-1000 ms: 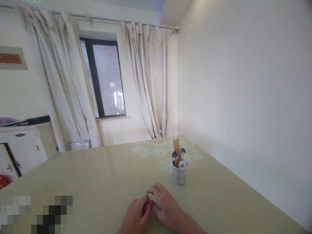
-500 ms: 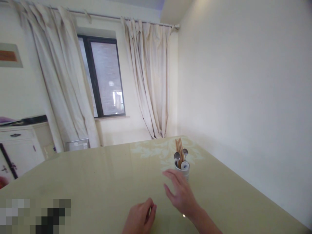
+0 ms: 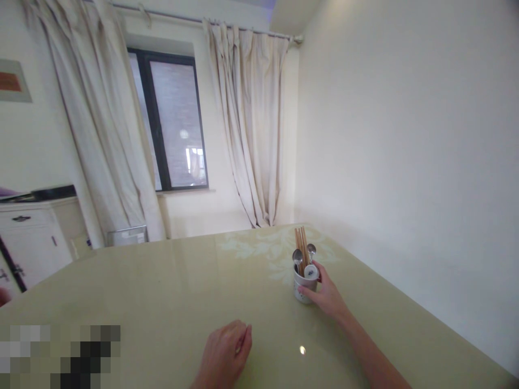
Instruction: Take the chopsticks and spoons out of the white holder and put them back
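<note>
A white utensil holder stands upright on the table, with my right hand wrapped around its right side, thumb at the front and fingers behind. Wooden chopsticks rise from it, between a metal spoon on the left and a second metal spoon on the right. A white round-ended piece with a small dark mark leans at the rim; its kind I cannot make out. Nearer to me, my left hand rests at the table with its fingers curled in, and nothing shows in it.
The pale green glossy table reaches toward a window and curtains. A bare wall runs along the right. At far left stands a white cabinet. A pixelated patch covers the lower left corner.
My right hand, open in front of the utensil holder before, has moved right and closed around it. My left hand has shifted slightly left. The view has tilted slightly.
</note>
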{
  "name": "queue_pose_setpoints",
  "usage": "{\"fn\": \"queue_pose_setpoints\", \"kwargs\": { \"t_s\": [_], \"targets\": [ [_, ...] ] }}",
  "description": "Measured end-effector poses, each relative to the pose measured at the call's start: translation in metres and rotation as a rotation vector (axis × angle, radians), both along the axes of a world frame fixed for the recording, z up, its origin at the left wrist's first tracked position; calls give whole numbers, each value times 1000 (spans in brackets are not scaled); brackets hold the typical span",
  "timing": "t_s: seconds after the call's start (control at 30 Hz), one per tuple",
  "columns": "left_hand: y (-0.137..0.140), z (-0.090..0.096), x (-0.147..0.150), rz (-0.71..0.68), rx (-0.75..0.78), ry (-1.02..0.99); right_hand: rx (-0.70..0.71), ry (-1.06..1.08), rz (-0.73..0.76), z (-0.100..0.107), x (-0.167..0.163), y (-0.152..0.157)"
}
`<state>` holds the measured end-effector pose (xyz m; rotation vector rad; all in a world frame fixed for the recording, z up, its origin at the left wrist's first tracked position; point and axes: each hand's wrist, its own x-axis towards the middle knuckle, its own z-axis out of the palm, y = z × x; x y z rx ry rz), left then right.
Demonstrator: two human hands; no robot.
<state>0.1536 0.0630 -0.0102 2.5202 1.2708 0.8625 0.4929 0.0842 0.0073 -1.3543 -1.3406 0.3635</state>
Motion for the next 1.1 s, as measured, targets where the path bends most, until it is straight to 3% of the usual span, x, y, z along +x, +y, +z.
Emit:
{"fn": "queue_pose_setpoints", "kwargs": {
  "t_s": [0.17,0.33,0.53,0.7,0.8,0.97,1.1],
  "targets": [
    [4,8,-7,99,10,-51,-50,9,32,9,-20,-8],
    [13,13,-12,190,-12,-222,-70,30,82,13,-65,-9],
    [21,19,-19,310,-112,-526,-106,7,324,24,-136,-1],
    [38,41,-38,369,-179,-908,-172,-90,502,31,-183,8],
    [56,66,-48,275,-296,-1046,-218,-199,548,32,-199,8],
    [70,116,-46,-13,-670,-1057,-274,-293,591,37,-208,0],
    [71,135,-43,-19,-735,-977,-299,-296,610,43,-207,-5]
  ]
}}
